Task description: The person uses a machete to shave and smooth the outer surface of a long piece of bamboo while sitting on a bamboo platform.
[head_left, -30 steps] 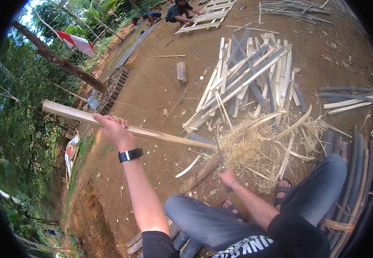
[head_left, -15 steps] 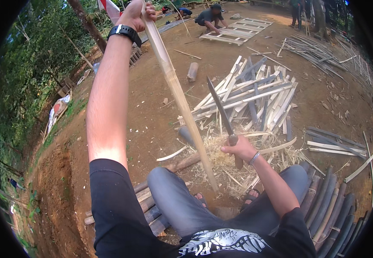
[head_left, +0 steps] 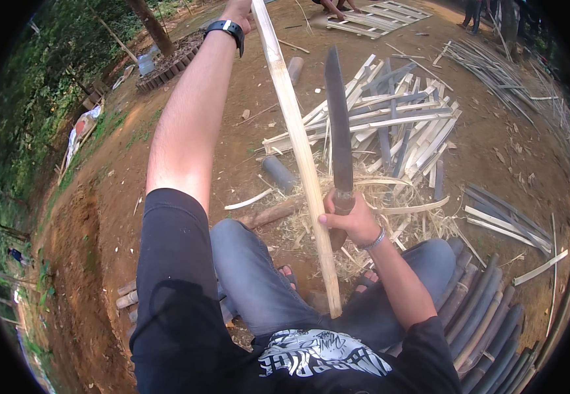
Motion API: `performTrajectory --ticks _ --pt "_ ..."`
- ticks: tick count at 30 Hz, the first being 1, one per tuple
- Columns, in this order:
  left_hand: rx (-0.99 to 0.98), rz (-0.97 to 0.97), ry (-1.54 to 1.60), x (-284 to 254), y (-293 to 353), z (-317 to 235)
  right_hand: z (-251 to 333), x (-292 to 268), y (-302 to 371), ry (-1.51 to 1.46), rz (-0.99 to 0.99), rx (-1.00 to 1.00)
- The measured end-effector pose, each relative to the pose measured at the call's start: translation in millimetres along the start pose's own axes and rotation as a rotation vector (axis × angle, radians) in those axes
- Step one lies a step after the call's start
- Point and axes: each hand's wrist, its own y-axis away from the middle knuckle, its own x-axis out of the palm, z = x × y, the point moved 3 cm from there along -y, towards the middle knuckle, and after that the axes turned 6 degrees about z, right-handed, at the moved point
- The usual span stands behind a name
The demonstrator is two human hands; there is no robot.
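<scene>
My left hand (head_left: 238, 12), partly cut off by the top edge, is closed around the upper part of a long pale bamboo strip (head_left: 301, 138). The strip slants down between my knees, its lower end close to my lap. In my right hand (head_left: 356, 220) is a machete (head_left: 339, 125), gripped by its wooden handle with the dark blade pointing up. The blade stands just right of the strip, and my right thumb appears to touch the strip. Curly bamboo shavings (head_left: 423, 211) lie on the ground beyond my right hand.
Split bamboo strips (head_left: 429, 148) are heaped ahead, with a short dark bamboo piece (head_left: 278, 174) to their left. Dark bamboo lengths (head_left: 479, 308) are stacked beside my right leg. At the far end, a person's hands (head_left: 337, 8) are at a slatted bamboo panel (head_left: 380, 20).
My right hand has moved left to the strip, and the machete has swung more upright. My left hand has shifted slightly right and toward the top edge with the strip. The view tilts lower.
</scene>
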Motion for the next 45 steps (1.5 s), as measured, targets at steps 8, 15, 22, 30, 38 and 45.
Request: performTrajectory --ticks 8,15,22,30,38,45 --pt "-0.128 -0.039 -0.709 -4 299 139 -19 -40 -26 0.078 -0.247 -0.015" --pt "-0.86 0.23 0.475 45 426 199 -104 -34 -42 -0.043 -0.362 0.287" --pt "-0.908 0.021 0.429 41 443 234 -116 -24 -36 0.026 -0.375 0.306" --pt "-0.845 -0.07 0.405 18 440 224 -109 -16 -44 0.026 -0.301 0.292" --pt "-0.672 0.047 0.501 -31 440 211 -98 -28 -46 -0.063 -0.346 0.258" --pt "-0.338 -0.14 0.488 -60 420 208 -68 -49 -44 -0.083 -0.36 0.172"
